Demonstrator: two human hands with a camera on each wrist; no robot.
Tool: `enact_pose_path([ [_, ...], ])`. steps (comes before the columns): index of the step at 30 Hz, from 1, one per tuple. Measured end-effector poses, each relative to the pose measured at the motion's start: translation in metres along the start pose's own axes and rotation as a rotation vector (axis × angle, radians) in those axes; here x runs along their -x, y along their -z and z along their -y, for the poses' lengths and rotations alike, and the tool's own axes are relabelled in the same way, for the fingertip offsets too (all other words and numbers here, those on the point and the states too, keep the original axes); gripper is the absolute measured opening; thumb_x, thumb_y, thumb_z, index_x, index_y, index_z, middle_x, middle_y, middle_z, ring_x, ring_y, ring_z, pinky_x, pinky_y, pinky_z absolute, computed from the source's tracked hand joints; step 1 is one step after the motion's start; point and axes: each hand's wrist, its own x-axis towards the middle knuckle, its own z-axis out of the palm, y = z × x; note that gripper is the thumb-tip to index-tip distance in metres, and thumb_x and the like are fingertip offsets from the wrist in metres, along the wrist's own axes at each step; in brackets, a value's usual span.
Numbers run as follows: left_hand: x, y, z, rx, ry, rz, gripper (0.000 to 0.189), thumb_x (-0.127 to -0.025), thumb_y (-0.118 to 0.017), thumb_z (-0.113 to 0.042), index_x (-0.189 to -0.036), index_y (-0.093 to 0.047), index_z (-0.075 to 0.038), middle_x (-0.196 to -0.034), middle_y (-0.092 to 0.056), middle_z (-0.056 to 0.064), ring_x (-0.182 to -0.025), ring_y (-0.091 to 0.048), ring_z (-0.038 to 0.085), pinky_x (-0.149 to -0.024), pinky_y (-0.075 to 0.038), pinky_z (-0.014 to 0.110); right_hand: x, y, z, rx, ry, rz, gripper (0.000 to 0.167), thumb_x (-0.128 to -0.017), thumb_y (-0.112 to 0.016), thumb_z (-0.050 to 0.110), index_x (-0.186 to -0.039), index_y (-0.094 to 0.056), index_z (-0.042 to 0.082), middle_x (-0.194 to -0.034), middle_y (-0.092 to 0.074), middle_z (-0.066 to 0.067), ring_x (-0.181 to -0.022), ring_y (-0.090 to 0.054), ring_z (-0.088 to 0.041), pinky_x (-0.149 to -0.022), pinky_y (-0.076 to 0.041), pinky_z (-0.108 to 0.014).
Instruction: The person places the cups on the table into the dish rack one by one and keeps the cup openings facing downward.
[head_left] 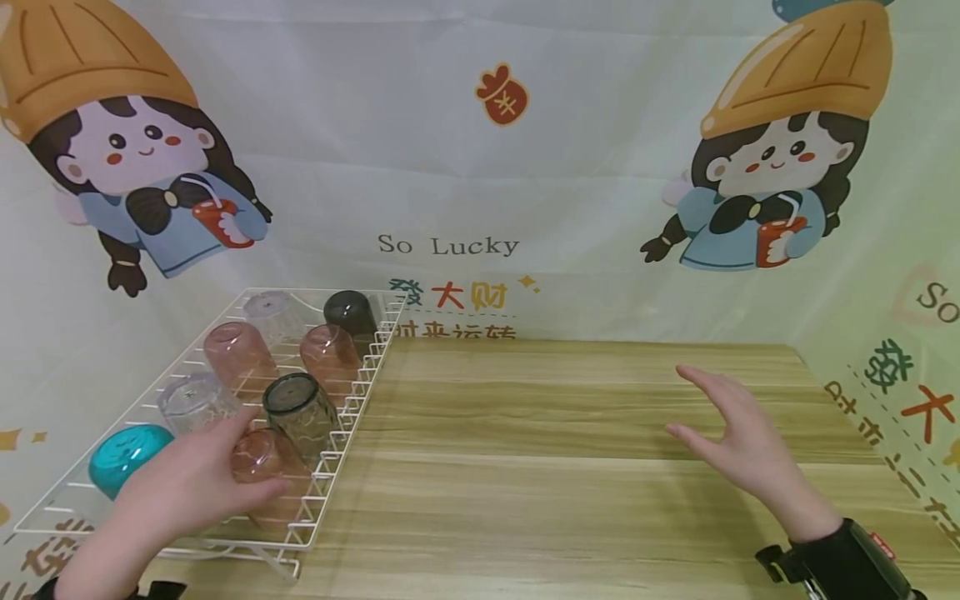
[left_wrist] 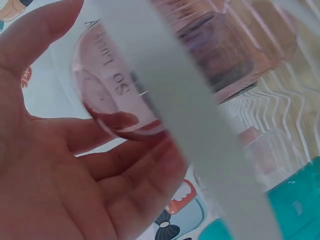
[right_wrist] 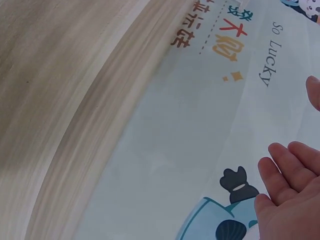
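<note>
At the near end of a white wire rack point(head_left: 309, 533), my left hand point(head_left: 183, 475) reaches around an upside-down pink glass point(head_left: 262, 454). In the left wrist view the thumb point(left_wrist: 47, 30) stands apart from this glass point(left_wrist: 107, 92), while the fingers lie along its other side; whether they touch it is hard to tell. A smoky grey glass point(head_left: 300, 404) stands just behind it, and a teal cup point(head_left: 123, 458) sits left of the hand. My right hand point(head_left: 738, 437) hovers above the right part of the table, fingers extended, holding nothing.
More upturned glasses stand farther back on the rack: a clear one point(head_left: 191, 400), two pink ones point(head_left: 236, 350), a pale one point(head_left: 270, 310) and a dark one point(head_left: 351, 312). The wood-grain table point(head_left: 525, 500) extends to the right. A printed cloth point(head_left: 585, 167) hangs behind.
</note>
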Motion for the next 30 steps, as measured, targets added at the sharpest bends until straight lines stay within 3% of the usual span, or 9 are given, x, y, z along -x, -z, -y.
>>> enact_pose_path([
  [3,0.0,0.005,-0.005,-0.007,0.011,-0.019,0.115,-0.059,-0.068,-0.076,-0.137,-0.041,0.005,-0.12,-0.057,0.032,-0.107,-0.052,0.052,-0.074,-0.049,0.06,-0.001,0.001,0.001,0.001,0.005,-0.006,0.071,-0.074,-0.079,0.012,-0.136,-0.047,0.001,-0.131,-0.052,-0.023,-0.117,-0.046,-0.043,-0.093,-0.037,-0.062],
  [9,-0.001,0.016,-0.014,0.018,-0.026,-0.083,0.113,-0.059,-0.066,-0.078,-0.14,-0.04,-0.004,-0.124,-0.052,0.031,-0.106,-0.052,0.049,-0.073,-0.049,0.06,-0.002,0.003,0.004,-0.006,0.009,-0.008,0.071,-0.074,-0.079,0.012,-0.136,-0.047,0.002,-0.132,-0.052,-0.022,-0.118,-0.045,-0.043,-0.096,-0.034,-0.064],
  [15,-0.006,0.026,-0.022,0.025,-0.029,-0.09,0.115,-0.062,-0.064,-0.077,-0.141,-0.037,0.002,-0.134,-0.043,0.033,-0.116,-0.041,0.054,-0.083,-0.041,0.068,-0.002,0.004,0.007,-0.011,0.011,-0.002,0.071,-0.075,-0.079,0.013,-0.137,-0.046,0.003,-0.132,-0.052,-0.022,-0.119,-0.045,-0.043,-0.095,-0.034,-0.064],
  [23,-0.01,0.032,-0.038,0.043,-0.096,-0.181,0.102,-0.071,-0.066,-0.069,-0.139,-0.04,0.003,-0.134,-0.046,0.029,-0.12,-0.042,0.048,-0.089,-0.04,0.067,-0.003,0.005,0.013,0.001,0.008,0.003,0.071,-0.076,-0.079,0.015,-0.138,-0.046,0.006,-0.133,-0.052,-0.021,-0.119,-0.046,-0.042,-0.095,-0.035,-0.064],
  [30,-0.02,0.037,-0.061,0.049,-0.146,-0.215,0.095,-0.075,-0.064,-0.067,-0.14,-0.04,-0.002,-0.133,-0.05,0.023,-0.121,-0.045,0.043,-0.089,-0.043,0.064,-0.006,0.009,0.018,0.005,0.031,0.003,0.071,-0.076,-0.078,0.016,-0.139,-0.046,0.007,-0.134,-0.051,-0.02,-0.121,-0.044,-0.043,-0.102,-0.031,-0.062],
])
